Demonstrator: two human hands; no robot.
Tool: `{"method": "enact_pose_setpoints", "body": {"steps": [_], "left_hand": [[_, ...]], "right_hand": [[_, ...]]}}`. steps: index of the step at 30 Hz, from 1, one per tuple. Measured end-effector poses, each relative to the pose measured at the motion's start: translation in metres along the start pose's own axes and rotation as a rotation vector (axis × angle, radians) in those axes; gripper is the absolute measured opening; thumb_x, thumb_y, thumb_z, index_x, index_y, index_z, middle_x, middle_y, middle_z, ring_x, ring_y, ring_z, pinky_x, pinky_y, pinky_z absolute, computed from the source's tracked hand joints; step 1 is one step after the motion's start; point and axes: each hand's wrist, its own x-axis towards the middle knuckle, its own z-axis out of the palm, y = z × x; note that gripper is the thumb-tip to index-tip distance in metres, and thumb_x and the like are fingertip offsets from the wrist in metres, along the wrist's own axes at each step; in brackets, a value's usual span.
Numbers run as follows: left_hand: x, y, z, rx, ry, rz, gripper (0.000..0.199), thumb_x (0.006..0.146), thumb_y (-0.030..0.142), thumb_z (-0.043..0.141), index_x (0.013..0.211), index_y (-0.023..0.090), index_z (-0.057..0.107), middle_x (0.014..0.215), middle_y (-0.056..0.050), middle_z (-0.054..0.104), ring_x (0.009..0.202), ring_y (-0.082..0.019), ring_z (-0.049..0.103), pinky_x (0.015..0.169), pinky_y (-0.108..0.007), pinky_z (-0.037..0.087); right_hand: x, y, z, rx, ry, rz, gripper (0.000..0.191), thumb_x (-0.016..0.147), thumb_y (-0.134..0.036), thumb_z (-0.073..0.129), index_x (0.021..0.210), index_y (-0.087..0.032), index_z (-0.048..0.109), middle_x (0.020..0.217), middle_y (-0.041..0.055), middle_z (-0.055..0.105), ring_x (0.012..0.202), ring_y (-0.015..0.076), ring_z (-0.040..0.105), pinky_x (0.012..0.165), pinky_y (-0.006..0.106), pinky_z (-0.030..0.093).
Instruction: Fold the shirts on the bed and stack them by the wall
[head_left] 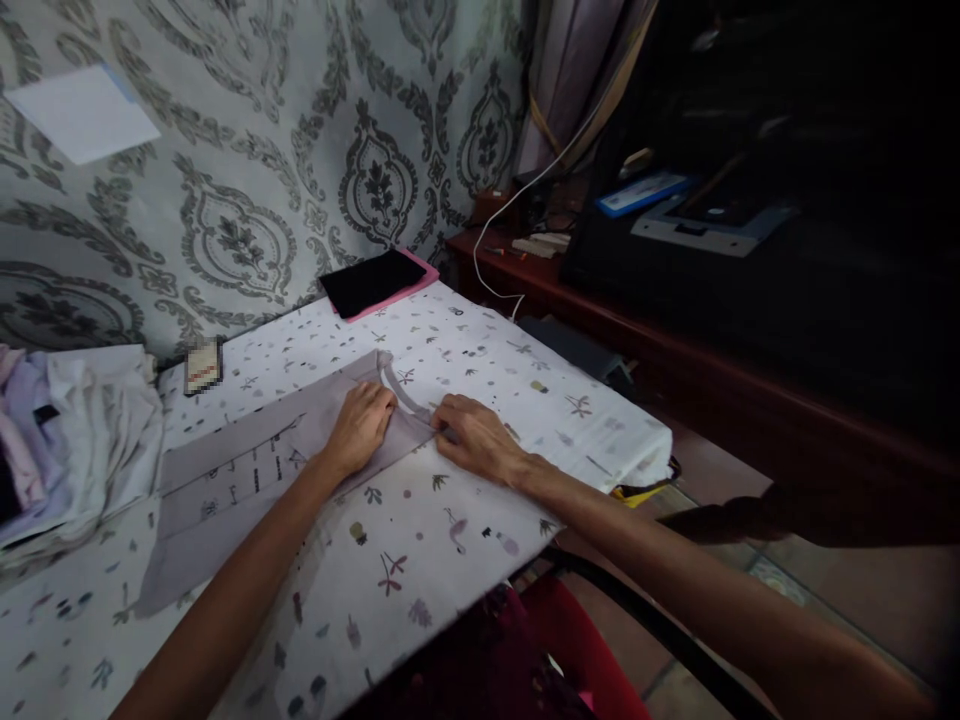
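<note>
A pale greyish-lilac T-shirt point(225, 490) lies folded into a long strip on the patterned cloth, with dark printed lines and small lettering on it. Its neckline, a curved ribbed collar, is at the right end. My left hand point(362, 428) rests on the shirt just left of the collar, its fingers curled into the fabric. At the near corner of the neckline, my right hand point(476, 435) pinches the collar edge between bent fingers. The fingertips of both hands are partly hidden.
A pile of folded clothes point(90, 440) sits at the left. Black and pink folded cloths point(379, 283) lie by the wall, and a small card point(203, 366) is near it. To the right stands a dark red wooden desk point(540, 275) with a white cable point(487, 225). A red chair point(577, 640) is below.
</note>
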Motion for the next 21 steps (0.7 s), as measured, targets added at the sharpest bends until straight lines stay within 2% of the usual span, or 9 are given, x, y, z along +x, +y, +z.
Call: {"method": "enact_pose_setpoints", "body": {"steps": [3,6,8,10,13,15,17,21], "left_hand": [[-0.001,0.002,0.003,0.002,0.001,-0.013,0.016,0.096,0.018,0.043,0.089,0.021,0.057,0.093,-0.008,0.061,0.094,-0.026,0.054,0.088,-0.042,0.046],[-0.003,-0.008,-0.002,-0.050,0.078,-0.044,0.015,0.097,0.022,0.043,0.101,0.021,0.058,0.101,-0.008,0.062,0.100,-0.025,0.056,0.093,-0.041,0.047],[-0.004,-0.025,-0.009,-0.048,0.173,-0.150,0.019,0.096,0.021,0.043,0.107,0.022,0.057,0.107,-0.009,0.063,0.106,-0.024,0.057,0.096,-0.041,0.046],[-0.004,-0.045,-0.017,0.002,0.211,-0.318,0.019,0.092,0.018,0.044,0.105,0.022,0.057,0.107,-0.009,0.064,0.106,-0.024,0.058,0.096,-0.040,0.046],[-0.003,-0.071,-0.024,0.070,0.113,-0.523,0.010,0.088,0.022,0.051,0.094,0.021,0.059,0.096,-0.008,0.067,0.095,-0.024,0.062,0.088,-0.037,0.048],[-0.002,-0.078,-0.022,0.077,0.063,-0.562,0.006,0.086,0.027,0.056,0.088,0.022,0.059,0.090,-0.006,0.068,0.089,-0.025,0.062,0.082,-0.036,0.048],[-0.002,-0.080,-0.018,0.074,0.068,-0.556,0.005,0.085,0.028,0.058,0.085,0.023,0.058,0.087,-0.005,0.068,0.087,-0.024,0.062,0.079,-0.035,0.047],[-0.003,-0.077,-0.013,0.066,0.105,-0.545,0.005,0.087,0.026,0.054,0.083,0.024,0.056,0.082,-0.002,0.066,0.080,-0.021,0.060,0.074,-0.032,0.045]], "right_hand": [[-0.001,-0.001,0.000,-0.009,0.001,0.002,0.013,0.080,-0.010,0.054,0.086,-0.019,0.061,0.092,0.0061,0.062,0.087,0.0197,0.055,0.082,0.031,0.042],[-0.001,0.000,0.001,0.004,0.013,-0.002,0.014,0.080,-0.010,0.053,0.087,-0.019,0.061,0.094,0.0064,0.063,0.091,0.0206,0.057,0.084,0.033,0.044],[-0.002,0.001,0.002,0.016,0.032,-0.004,0.014,0.080,-0.011,0.054,0.089,-0.019,0.061,0.093,0.0064,0.064,0.090,0.0210,0.058,0.083,0.034,0.045],[-0.002,0.003,0.002,0.025,0.051,-0.017,0.020,0.081,-0.012,0.055,0.098,-0.019,0.063,0.094,0.0065,0.064,0.088,0.0212,0.058,0.082,0.034,0.047],[-0.004,0.004,0.002,0.018,0.069,-0.084,0.040,0.085,-0.012,0.052,0.124,-0.021,0.061,0.096,0.0072,0.064,0.088,0.0218,0.059,0.078,0.035,0.050],[-0.006,0.005,0.003,0.006,0.071,-0.139,0.047,0.089,-0.011,0.047,0.133,-0.024,0.059,0.097,0.0076,0.062,0.088,0.0213,0.058,0.075,0.034,0.051],[-0.006,0.006,0.003,-0.003,0.069,-0.182,0.046,0.092,-0.011,0.044,0.132,-0.026,0.063,0.095,0.0077,0.060,0.085,0.0204,0.058,0.072,0.033,0.051],[-0.005,0.006,0.005,-0.003,0.053,-0.194,0.037,0.094,-0.012,0.047,0.114,-0.026,0.075,0.092,0.0075,0.060,0.085,0.0201,0.058,0.074,0.033,0.051]]}}
